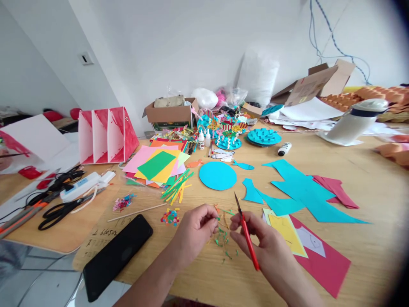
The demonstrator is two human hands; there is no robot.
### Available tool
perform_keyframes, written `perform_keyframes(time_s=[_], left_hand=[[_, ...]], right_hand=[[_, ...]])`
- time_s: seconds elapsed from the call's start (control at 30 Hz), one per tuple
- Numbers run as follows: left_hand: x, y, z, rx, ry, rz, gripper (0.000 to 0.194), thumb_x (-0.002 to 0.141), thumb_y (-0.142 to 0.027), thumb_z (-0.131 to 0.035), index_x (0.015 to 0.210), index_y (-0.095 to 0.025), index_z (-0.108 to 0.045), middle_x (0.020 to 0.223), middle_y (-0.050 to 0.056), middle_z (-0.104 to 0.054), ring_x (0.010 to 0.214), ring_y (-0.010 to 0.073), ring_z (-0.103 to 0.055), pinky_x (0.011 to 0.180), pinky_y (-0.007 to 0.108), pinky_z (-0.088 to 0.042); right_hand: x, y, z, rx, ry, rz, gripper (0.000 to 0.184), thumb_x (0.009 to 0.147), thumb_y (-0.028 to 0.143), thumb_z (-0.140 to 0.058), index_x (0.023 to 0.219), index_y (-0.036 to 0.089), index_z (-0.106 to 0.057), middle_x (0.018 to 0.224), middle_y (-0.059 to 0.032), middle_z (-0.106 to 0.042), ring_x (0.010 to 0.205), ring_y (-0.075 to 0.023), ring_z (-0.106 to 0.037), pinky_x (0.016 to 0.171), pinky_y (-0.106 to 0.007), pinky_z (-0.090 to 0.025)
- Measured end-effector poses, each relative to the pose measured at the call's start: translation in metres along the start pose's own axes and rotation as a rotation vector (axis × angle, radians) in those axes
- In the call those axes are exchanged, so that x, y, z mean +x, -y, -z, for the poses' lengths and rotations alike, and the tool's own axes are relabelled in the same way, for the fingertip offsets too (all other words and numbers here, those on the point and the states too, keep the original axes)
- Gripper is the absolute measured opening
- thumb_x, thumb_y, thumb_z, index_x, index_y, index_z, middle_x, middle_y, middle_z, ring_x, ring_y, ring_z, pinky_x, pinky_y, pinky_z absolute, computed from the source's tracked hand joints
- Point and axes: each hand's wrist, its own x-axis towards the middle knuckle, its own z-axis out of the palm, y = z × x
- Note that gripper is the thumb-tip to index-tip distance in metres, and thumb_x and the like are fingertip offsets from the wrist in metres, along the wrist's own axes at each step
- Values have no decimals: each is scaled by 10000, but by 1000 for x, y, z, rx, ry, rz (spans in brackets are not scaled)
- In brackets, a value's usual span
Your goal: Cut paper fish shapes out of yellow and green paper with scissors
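The left hand [197, 230] presses thumb and finger together and seems to pinch a tiny green bit [218, 218] over the table [198, 277]. The right hand [267, 238] curls around the red scissors [249, 243], whose blade points away from the person, near the left fingertips. Because the bit is so small, the blade could perhaps nick a finger; also, with a loose pinch, it could drop and be lost among the similar scraps [220, 241] lying below
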Motion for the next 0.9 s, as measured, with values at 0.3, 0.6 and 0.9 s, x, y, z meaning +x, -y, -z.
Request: perform_keyframes(time_s=[0.3, 0.6, 0.9], left_hand=[[-1, -6, -2, 171, 38, -28, 86, 743, -161, -484, 680, -166, -542, 583, -26, -501, 548, 97, -457, 513, 193, -346], [-1, -10, -4, 202, 46, -36, 120, 737, -151, -486, 620, -170, -499, 564, -38, -467, 540, 90, -421, 516, 197, -320], [6, 1, -12, -53, 26, -2, 30, 697, -190, -504, 688, -173, -481, 576, -40, -467, 528, 92, -452, 505, 204, -350]], right_hand=[[14, 16, -3, -205, 39, 137, 98, 762, 248, -459, 677, 215, -494, 542, 19, -551, 484, -138, -491, 433, -223, -334], [13, 18, -3, -208, 59, 143, 115, 769, 218, -472, 656, 207, -484, 518, 31, -510, 486, -128, -464, 428, -211, -328], [14, 1, -11, 160, -2, 1, 91, 727, 229, -524, 810, 194, -540, 672, 9, -574, 623, -153, -545, 533, -241, -418]])
